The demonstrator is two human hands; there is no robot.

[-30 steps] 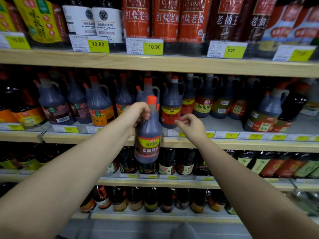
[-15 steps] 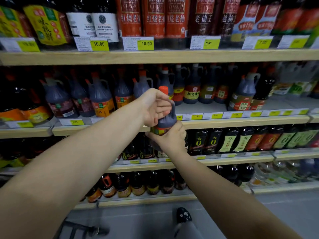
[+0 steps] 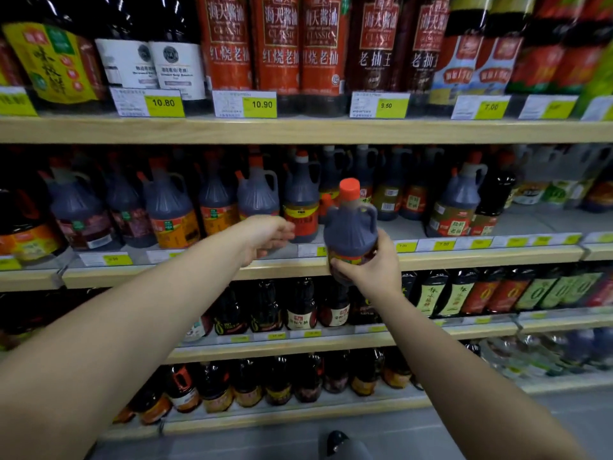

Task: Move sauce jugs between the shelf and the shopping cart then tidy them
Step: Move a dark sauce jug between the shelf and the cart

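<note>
Jug [image 3: 350,230] was upright in the air, just in front of the middle shelf's [image 3: 166,273] front edge and not resting on it. It was level with the row of similar jugs [image 3: 258,194] behind.

Right grip [image 3: 371,270] was wrapped round the jug's lower body, over the label. Left grip [image 3: 268,235] hung just left of the jug, apart from it, fingers loose and holding nothing.

Judgement:
- The jug looked full of dark sauce, so probably heavy for its size.
- The plastic wall was likely stiff and not fragile.
- The glossy label could slip under a low one-handed hold, with most of the weight above the fingers.
- A safer hold would be the moulded loop handle [image 3: 371,212] beside the neck, below the orange cap [image 3: 350,189], with the other hand under the base.
</note>
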